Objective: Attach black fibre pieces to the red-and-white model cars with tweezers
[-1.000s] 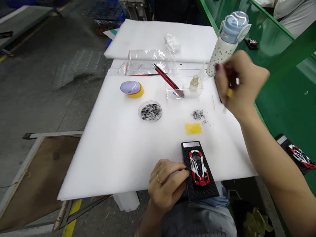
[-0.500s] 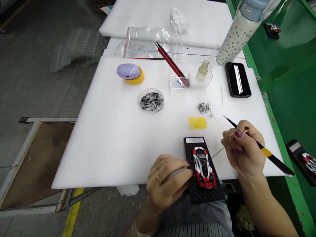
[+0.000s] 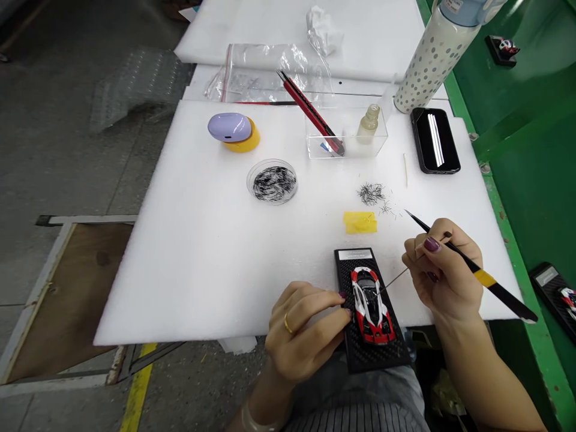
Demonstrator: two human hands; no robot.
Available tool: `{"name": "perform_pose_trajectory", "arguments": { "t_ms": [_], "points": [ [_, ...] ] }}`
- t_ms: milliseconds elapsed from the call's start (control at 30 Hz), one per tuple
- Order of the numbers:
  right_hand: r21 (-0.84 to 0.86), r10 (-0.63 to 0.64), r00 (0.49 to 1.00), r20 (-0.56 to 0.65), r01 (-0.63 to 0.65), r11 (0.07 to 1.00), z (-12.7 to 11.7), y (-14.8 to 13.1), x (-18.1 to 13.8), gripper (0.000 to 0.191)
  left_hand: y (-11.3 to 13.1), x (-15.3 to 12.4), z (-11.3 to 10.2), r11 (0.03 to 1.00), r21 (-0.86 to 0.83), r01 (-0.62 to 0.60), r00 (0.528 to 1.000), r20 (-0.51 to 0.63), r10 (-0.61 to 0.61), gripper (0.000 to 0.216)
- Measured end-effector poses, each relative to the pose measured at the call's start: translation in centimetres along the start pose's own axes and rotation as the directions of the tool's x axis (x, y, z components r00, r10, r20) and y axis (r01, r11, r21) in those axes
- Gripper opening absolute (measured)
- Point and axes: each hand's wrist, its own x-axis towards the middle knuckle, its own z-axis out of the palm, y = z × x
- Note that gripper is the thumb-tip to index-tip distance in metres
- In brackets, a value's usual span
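A red, white and black model car (image 3: 372, 306) is mounted on a black textured display base (image 3: 360, 357) at the table's front edge. My left hand (image 3: 306, 330) grips the base's left edge, its fingertips beside the car. Pinched in my right hand (image 3: 443, 270) is a thin needle-like tool (image 3: 393, 281), whose tip reaches the car's cabin area; whether it touches cannot be made out. The same hand also keeps black tweezers (image 3: 501, 297) with a yellow band, pointing up and left over the table.
Beyond the car lie yellow tape (image 3: 360, 222), a pile of fine black strands (image 3: 371, 193) and a round dish (image 3: 272, 182) of more strands. Farther back are a clear box (image 3: 344, 149) with a small bottle (image 3: 369, 123), a phone (image 3: 435, 141), a swab (image 3: 405, 170) and a tall flask (image 3: 434, 69).
The view has shifted slightly. Both hands keep their grips, and the thin tool's tip stays at nearly the same place over the car.
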Motion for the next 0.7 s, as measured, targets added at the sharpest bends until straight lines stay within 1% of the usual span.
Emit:
{"name": "perform_pose_trajectory", "arguments": {
  "t_ms": [367, 467, 533, 600, 633, 667, 700],
  "points": [
    [-0.027, -0.022, 1.000, -0.001, 0.022, 0.999, -0.2, 0.3, -0.2, 0.036, 0.0, 0.0, 0.0, 1.000, 0.003, -0.010, 1.000, 0.002, 0.010, 0.011],
    [-0.003, -0.061, 0.998, -0.022, 0.061, 0.998, -0.2, -0.3, -0.2, 0.036, -0.1, -0.1, 0.0, 1.000, -0.011, -0.017, 1.000, 0.008, 0.017, 0.011],
    [-0.046, -0.141, 0.988, -0.066, 0.138, 0.989, -0.2, -1.4, 0.0, 0.033, -0.1, -0.2, 0.0, 1.000, -0.022, -0.021, 1.000, 0.009, 0.021, 0.010],
    [-0.192, -0.290, 0.951, -0.109, 0.266, 0.945, -0.3, -2.8, 0.8, 0.027, -0.2, -0.2, 0.0, 0.999, -0.026, -0.018, 1.000, 0.012, 0.019, 0.010],
    [-0.302, -0.380, 0.917, -0.119, 0.331, 0.894, -0.4, -3.6, 1.5, 0.024, -0.2, -0.3, 0.0, 0.999, -0.027, -0.018, 1.000, 0.013, 0.019, 0.010],
    [-0.419, -0.484, 0.867, -0.118, 0.398, 0.816, -0.4, -4.4, 2.4, 0.022, -0.2, -0.3, 0.0, 0.999, -0.028, -0.021, 1.000, 0.013, 0.021, 0.010],
    [-0.531, -0.573, 0.815, -0.087, 0.449, 0.719, -0.5, -5.1, 3.5, 0.021, -0.3, -0.3, 0.0, 0.999, -0.028, -0.025, 1.000, 0.014, 0.025, 0.011]
  ]
}}
